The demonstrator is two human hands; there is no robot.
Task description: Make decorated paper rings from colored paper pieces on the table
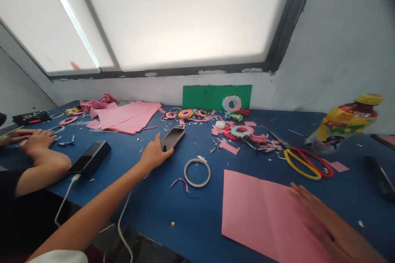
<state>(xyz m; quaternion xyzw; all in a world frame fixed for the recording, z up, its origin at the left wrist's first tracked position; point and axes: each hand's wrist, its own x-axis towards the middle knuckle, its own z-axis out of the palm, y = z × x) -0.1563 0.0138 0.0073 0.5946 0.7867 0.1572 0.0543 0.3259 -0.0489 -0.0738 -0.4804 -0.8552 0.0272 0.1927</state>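
My left hand (154, 153) reaches out across the table and grips the near end of a dark-screened smartphone (174, 136), which lies on the blue top. Its thumb is along the phone's near side. My right hand (322, 218) rests flat, fingers stretched out, on the right part of a pink sheet of paper (247, 209) with a crease down it. Between the hands lies a pale ring (197, 172), like a roll of narrow tape, with a thin pink strip (179, 181) beside it. Scissors (308, 162) with yellow and red handles lie beyond my right hand.
A yellow-labelled bottle (345, 121) stands at the right. Pink sheets (132, 117), paper scraps (228, 146), scalloped paper rings (242, 131) and a green board (200, 98) are at the back. At the left, another person's arm (43, 168) rests near a black box-like device (91, 158) with a white cable.
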